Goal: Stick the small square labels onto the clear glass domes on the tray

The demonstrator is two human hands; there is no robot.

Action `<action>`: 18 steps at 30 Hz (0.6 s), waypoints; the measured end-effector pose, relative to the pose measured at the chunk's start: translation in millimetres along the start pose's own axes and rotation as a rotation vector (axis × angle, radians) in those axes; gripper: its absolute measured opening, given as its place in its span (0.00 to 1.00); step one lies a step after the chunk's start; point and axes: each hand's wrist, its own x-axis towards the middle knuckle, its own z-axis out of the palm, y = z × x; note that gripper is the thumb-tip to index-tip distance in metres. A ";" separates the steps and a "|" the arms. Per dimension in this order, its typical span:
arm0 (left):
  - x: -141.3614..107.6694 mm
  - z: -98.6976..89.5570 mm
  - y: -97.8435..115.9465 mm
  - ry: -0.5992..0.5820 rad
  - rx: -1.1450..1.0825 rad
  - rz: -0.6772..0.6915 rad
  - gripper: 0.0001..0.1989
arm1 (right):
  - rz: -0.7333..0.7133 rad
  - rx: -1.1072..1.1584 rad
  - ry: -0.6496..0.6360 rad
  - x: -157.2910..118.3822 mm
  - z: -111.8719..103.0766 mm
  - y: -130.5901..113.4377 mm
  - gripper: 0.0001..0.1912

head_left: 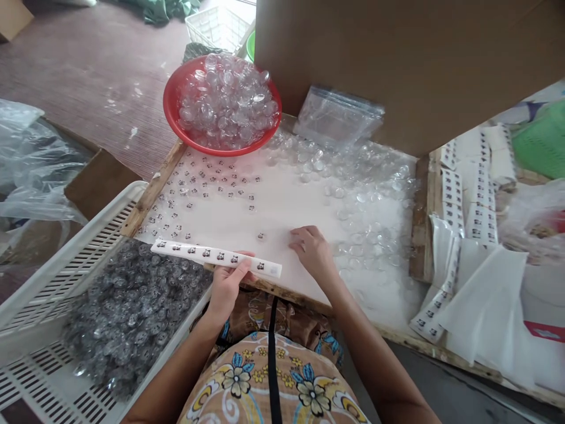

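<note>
A white strip of panda stickers (213, 255) lies across my left hand (230, 287), whose thumb presses on it near the strip's right end. My right hand (312, 254) is over the white board (282, 203), fingers bent and close together; whether anything small is between the fingertips cannot be made out. Just left of them, one panda piece (261, 236) sits on the board. Many clear discs with pandas (212, 178) cover the board's left part. Plain clear discs (353, 171) are spread over its back and right side.
A red bowl (175, 121) heaped with clear discs stands at the back left. A white crate (26, 324) of finished-looking discs is at lower left. More sticker strips (482, 200) lie right, past a wooden edge (422, 224). Cardboard (397, 65) rises behind.
</note>
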 end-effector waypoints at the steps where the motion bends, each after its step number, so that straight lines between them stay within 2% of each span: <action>1: 0.3 4.2 0.6 -0.012 0.015 -0.002 0.17 | -0.008 0.003 -0.029 -4.0 0.1 3.3 0.11; 4: 2.3 16.1 4.7 -0.016 0.040 0.006 0.17 | -0.031 0.068 -0.050 -10.6 -2.5 2.7 0.11; 7: 4.8 24.2 7.8 -0.001 0.090 0.035 0.16 | -0.042 0.176 -0.020 -11.3 -14.4 -11.4 0.11; 10: 7.6 27.3 6.4 -0.013 0.150 0.077 0.15 | -0.149 0.294 -0.090 -12.9 -23.1 -32.7 0.09; 12: 9.4 27.5 3.8 -0.013 0.180 0.094 0.15 | -0.230 0.316 -0.123 -16.7 -20.2 -46.0 0.06; 15: 10.6 26.3 0.5 -0.010 0.213 0.101 0.17 | -0.266 0.290 -0.058 -24.6 -8.4 -57.5 0.08; 18: 10.5 25.1 -0.7 -0.022 0.198 0.093 0.19 | -0.253 0.376 0.029 -27.9 -4.7 -54.5 0.08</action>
